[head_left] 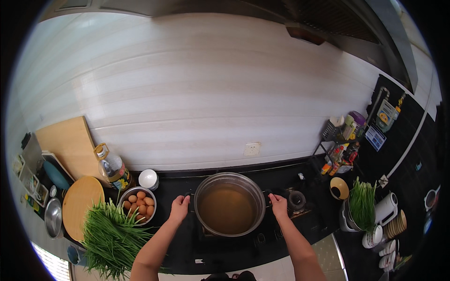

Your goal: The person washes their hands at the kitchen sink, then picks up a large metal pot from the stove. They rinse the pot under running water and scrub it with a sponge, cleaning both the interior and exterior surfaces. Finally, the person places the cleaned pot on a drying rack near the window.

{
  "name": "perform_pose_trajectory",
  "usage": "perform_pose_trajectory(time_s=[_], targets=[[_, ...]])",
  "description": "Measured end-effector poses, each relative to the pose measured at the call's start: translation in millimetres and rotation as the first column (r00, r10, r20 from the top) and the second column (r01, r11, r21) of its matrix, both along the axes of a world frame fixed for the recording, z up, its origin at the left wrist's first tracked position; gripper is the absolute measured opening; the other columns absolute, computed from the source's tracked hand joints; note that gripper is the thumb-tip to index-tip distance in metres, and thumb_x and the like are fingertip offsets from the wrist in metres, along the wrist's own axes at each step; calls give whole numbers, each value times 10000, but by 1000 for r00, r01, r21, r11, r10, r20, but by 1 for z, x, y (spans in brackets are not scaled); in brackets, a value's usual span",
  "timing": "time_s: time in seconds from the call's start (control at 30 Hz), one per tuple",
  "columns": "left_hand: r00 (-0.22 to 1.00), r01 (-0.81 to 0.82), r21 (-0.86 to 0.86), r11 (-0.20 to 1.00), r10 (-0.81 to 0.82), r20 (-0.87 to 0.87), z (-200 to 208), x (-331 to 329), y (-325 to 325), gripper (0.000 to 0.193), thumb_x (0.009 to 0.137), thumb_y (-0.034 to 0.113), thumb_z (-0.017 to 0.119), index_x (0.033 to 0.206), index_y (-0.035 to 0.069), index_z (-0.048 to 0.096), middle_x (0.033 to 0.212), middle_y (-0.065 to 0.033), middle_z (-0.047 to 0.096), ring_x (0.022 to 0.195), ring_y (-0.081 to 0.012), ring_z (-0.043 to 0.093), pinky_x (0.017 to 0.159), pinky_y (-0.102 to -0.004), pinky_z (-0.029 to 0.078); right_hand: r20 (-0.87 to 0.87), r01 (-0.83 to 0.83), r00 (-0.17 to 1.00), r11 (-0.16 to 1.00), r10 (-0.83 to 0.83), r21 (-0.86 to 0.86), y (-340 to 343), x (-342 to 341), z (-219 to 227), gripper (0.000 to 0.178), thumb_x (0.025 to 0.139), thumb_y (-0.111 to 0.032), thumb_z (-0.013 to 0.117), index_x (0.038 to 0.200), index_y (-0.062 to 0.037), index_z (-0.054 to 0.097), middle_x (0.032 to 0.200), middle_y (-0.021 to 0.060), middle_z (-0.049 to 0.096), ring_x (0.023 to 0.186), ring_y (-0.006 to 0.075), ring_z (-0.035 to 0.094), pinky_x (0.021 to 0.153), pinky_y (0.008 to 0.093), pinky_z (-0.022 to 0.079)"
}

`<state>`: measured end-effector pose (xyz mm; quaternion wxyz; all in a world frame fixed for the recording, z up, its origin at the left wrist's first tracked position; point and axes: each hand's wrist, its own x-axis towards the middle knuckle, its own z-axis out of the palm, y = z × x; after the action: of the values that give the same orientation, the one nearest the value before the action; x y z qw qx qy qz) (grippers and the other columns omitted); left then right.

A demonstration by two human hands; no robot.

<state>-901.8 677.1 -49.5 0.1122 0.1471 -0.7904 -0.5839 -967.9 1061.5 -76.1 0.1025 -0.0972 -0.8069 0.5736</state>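
A wide metal pot (229,178) stands at the middle of the black counter, over the left burner of the stove. Murky brownish liquid (228,209) lies inside it. My left hand (180,207) is closed around the pot's left handle, and my right hand (279,205) grips the handle on the opposite side. Both forearms reach in from the lower edge. Just right of my right hand sits a bare burner (296,201). Left of my left hand is a metal bowl holding several brown eggs (140,206), beside a big bunch of long green chives (110,239).
Far left are an oil bottle (112,168), small white bowls (148,178), a round wooden board (83,208) and a large board (68,147). To the right are a condiment rack (340,145), a yellow bowl (339,188), more greens (363,203) and stacked dishes (396,225).
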Motion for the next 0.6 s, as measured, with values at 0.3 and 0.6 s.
perform_pose_trajectory(time_s=[0.3,0.6], targets=[[960,269,-7,963,-268,-75,80,25,100,297,848,255,545,672,16,533,556,14,422,541,-74,354,490,-259,311,-74,195,974,957,-215,-216,99,118,45,246,831,-213,592,844,25,656,669,-8,584,609,58,475,577,214,382],[773,624,165,764,-634,13,72,86,296,254,859,276,521,684,93,546,588,38,475,529,-64,423,472,-225,317,-31,616,774,763,-633,-195,255,332,71,266,815,-235,607,782,23,661,596,-19,544,548,55,438,502,215,341]])
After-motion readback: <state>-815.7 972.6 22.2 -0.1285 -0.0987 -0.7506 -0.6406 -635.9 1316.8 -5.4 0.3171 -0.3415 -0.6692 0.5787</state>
